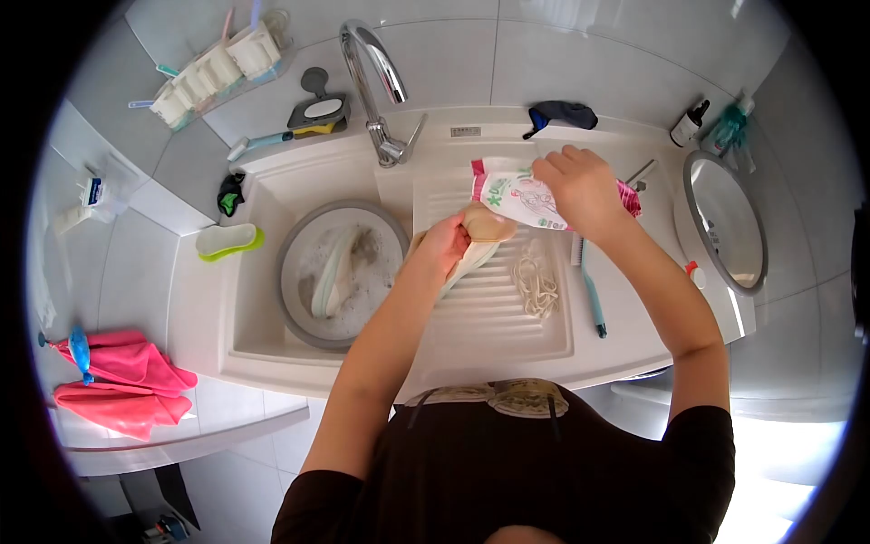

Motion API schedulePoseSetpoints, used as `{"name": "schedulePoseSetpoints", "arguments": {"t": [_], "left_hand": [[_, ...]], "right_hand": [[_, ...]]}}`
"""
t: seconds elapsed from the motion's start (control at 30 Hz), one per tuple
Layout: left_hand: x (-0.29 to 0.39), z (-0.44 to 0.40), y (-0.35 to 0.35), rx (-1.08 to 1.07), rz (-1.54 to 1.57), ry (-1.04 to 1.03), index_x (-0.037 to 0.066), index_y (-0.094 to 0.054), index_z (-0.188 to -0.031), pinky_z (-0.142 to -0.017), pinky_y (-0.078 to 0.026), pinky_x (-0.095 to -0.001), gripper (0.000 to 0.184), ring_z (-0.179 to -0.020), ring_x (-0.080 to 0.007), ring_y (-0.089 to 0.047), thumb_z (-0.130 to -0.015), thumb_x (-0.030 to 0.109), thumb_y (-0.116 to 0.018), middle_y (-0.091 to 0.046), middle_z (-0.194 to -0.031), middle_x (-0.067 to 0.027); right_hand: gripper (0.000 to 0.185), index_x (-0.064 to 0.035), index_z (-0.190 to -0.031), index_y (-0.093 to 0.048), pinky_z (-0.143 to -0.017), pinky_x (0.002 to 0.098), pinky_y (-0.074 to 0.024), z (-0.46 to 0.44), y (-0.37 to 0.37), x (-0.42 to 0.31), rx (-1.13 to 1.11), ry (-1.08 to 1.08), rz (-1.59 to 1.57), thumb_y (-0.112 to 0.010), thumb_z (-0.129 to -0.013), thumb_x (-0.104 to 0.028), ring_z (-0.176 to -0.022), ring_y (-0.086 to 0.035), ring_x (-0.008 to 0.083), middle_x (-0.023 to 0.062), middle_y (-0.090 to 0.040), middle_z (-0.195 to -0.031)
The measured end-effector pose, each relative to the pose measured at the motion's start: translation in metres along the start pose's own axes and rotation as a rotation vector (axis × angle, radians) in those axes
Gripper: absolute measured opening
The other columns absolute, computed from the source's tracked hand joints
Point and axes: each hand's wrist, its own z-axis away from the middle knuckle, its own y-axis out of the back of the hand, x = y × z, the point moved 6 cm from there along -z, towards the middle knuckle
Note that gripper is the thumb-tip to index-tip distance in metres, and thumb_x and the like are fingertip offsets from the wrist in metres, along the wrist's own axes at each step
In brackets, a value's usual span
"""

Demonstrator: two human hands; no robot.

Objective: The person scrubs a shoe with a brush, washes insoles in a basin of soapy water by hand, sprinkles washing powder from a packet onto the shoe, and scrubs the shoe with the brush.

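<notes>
Over the ribbed washboard point(489, 317) of the sink, my left hand point(446, 243) is closed on a pale shoe point(467, 267), whose tan part faces up. My right hand point(580, 186) grips a white and pink packet point(517, 192), held tilted just above the shoe. White laces point(536, 286) lie in a heap on the ribs. To the left, a round basin point(288, 263) holds sudsy water and another pale shoe point(333, 276). A blue-handled brush point(593, 295) rests right of the washboard.
A chrome faucet point(385, 91) rises behind the sink. At the right stands a grey-rimmed basin point(758, 245), with bottles point(691, 124) behind it. A green-edged soap brush point(228, 239) sits on the left rim. Pink gloves point(127, 372) hang at the far left.
</notes>
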Motion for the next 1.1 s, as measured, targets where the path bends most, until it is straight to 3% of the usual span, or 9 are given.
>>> {"name": "schedulePoseSetpoints", "arguments": {"t": [0.17,0.27,0.3,0.5,0.7,0.93,1.0,1.07,1.1], "left_hand": [[0.001,0.005,0.000,-0.033,-0.002,-0.010,0.000,-0.048,-0.121,-0.093,-0.045,-0.0333,0.035,-0.105,-0.0202,-0.058,-0.099,0.023,-0.036,-0.059,-0.114,-0.0097],[0.000,0.009,-0.001,-0.079,0.028,0.023,0.001,-0.048,-0.122,-0.094,-0.045,-0.0334,0.036,-0.106,-0.0210,-0.057,-0.100,0.025,-0.035,-0.059,-0.115,-0.0098],[0.000,0.009,0.000,-0.089,0.043,0.021,0.001,-0.047,-0.122,-0.094,-0.045,-0.0339,0.036,-0.106,-0.0213,-0.057,-0.100,0.025,-0.035,-0.059,-0.115,-0.0104],[0.006,0.024,-0.007,-0.077,0.086,-0.001,0.000,-0.047,-0.123,-0.094,-0.046,-0.0362,0.037,-0.107,-0.0230,-0.057,-0.100,0.025,-0.034,-0.058,-0.116,-0.0129],[0.006,0.023,-0.008,-0.083,0.075,-0.041,0.000,-0.044,-0.125,-0.093,-0.047,-0.0375,0.037,-0.107,-0.0235,-0.057,-0.099,0.025,-0.034,-0.057,-0.117,-0.0137],[0.004,0.013,0.003,-0.059,0.051,-0.087,0.000,-0.046,-0.122,-0.095,-0.044,-0.0350,0.035,-0.108,-0.0220,-0.055,-0.099,0.024,-0.033,-0.056,-0.117,-0.0112],[0.005,0.016,0.001,-0.051,0.059,-0.082,0.001,-0.046,-0.122,-0.096,-0.043,-0.0351,0.035,-0.108,-0.0218,-0.055,-0.099,0.024,-0.033,-0.056,-0.118,-0.0108],[0.005,0.020,-0.003,-0.041,0.062,-0.063,0.001,-0.047,-0.121,-0.097,-0.042,-0.0352,0.035,-0.109,-0.0217,-0.054,-0.099,0.024,-0.033,-0.056,-0.118,-0.0103],[0.003,0.020,-0.005,-0.053,0.050,-0.054,0.001,-0.046,-0.122,-0.097,-0.042,-0.0354,0.036,-0.109,-0.0218,-0.054,-0.099,0.026,-0.033,-0.056,-0.118,-0.0104]], "right_hand": [[0.016,-0.0086,-0.079,-0.055,-0.059,0.0334,-0.0444,0.013,0.002,0.016,0.061,-0.124,-0.101,-0.066,-0.067,-0.009,-0.068,-0.055,0.0222,0.0049,-0.055,-0.069],[0.014,-0.0039,-0.080,-0.054,-0.054,0.0382,-0.0422,0.040,0.002,0.052,0.156,-0.495,-0.303,-0.065,-0.081,-0.013,-0.060,-0.054,0.0267,0.0124,-0.053,-0.066],[0.014,-0.0039,-0.080,-0.054,-0.054,0.0382,-0.0422,0.052,-0.001,0.059,0.157,-0.494,-0.304,-0.065,-0.081,-0.013,-0.060,-0.054,0.0267,0.0124,-0.053,-0.066],[0.021,-0.0014,-0.082,-0.057,-0.050,0.0224,-0.0345,0.185,-0.034,0.132,0.395,-1.291,-0.841,-0.063,-0.087,-0.020,-0.057,-0.043,0.0066,-0.0018,-0.053,-0.066],[0.021,-0.0035,-0.087,-0.060,-0.050,0.0211,-0.0313,0.305,-0.086,0.160,0.347,-1.565,-1.007,-0.061,-0.088,-0.025,-0.056,-0.043,0.0065,-0.0025,-0.054,-0.069],[0.028,-0.0010,-0.100,-0.060,-0.060,0.0231,-0.0412,0.313,-0.099,0.168,-0.104,-1.561,-0.925,-0.060,-0.089,-0.028,-0.070,-0.054,0.0112,0.0043,-0.060,-0.080],[0.032,0.0015,-0.104,-0.058,-0.070,0.0288,-0.0464,0.240,-0.048,0.147,0.018,-0.827,0.392,-0.060,-0.089,-0.026,-0.081,-0.059,0.0202,0.0113,-0.061,-0.088],[0.030,-0.0014,-0.107,-0.057,-0.078,0.0388,-0.0479,0.170,-0.041,0.109,0.196,-0.840,-0.161,-0.060,-0.088,-0.024,-0.090,-0.059,0.0360,0.0164,-0.062,-0.097],[0.028,-0.0049,-0.110,-0.057,-0.080,0.0371,-0.0478,0.145,-0.059,0.082,0.067,-1.012,-0.548,-0.058,-0.089,-0.023,-0.097,-0.060,0.0312,0.0147,-0.061,-0.110]]}}
